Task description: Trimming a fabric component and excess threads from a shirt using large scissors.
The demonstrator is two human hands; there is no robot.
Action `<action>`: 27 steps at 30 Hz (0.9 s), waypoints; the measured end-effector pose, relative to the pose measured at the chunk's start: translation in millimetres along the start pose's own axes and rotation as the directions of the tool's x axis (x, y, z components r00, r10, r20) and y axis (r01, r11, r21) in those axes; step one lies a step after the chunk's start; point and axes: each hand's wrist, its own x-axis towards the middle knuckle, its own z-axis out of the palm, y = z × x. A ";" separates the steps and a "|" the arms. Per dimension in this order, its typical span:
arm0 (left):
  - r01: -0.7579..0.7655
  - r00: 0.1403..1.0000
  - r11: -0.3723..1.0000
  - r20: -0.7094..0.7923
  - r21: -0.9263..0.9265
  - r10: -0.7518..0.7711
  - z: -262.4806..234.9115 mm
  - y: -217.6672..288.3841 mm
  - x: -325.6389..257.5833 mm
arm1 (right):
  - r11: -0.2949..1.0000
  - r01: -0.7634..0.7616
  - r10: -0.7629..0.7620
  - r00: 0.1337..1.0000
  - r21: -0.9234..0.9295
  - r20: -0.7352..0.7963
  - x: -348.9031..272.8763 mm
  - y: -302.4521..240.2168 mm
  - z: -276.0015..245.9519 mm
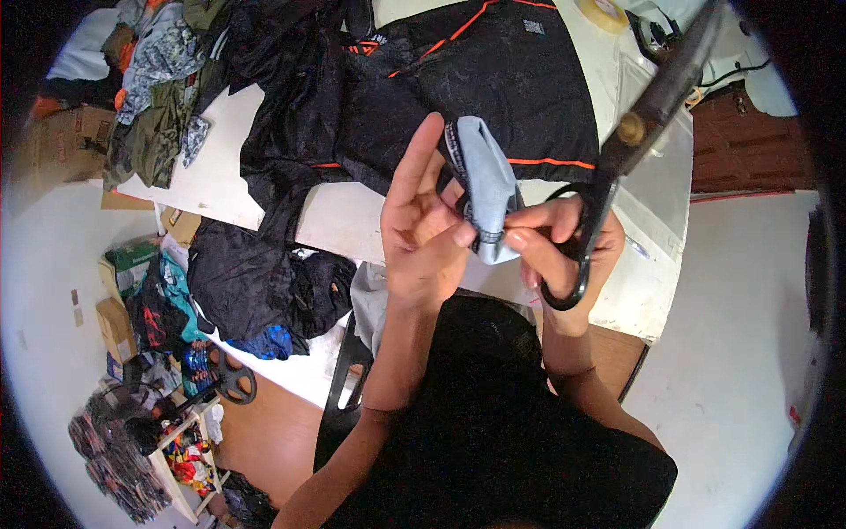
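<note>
A small folded piece of light-blue cloth with a dark printed band along its left edge is held up between my hands. My left hand grips its lower left side with the thumb, the index finger stretched upward. At the cloth's lower right edge, the thumb and fingertips of my right hand pinch it. Large scissors with black handles hang on my right hand, the handle loops around its fingers and the blades pointing up and to the right. Behind the cloth, a black garment with orange piping lies spread on the white table.
A roll of tape is at the table's far right. Camouflage clothes are heaped at the far left. Dark clothes and a black handwheel stand left of me. A brown panel is at the right.
</note>
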 end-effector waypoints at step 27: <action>-0.509 0.783 0.370 0.596 0.777 -0.175 34.7 -39.4 -15.4 | 0.953 0.296 -0.299 0.884 -0.063 -0.360 -10.6 13.3 -47.6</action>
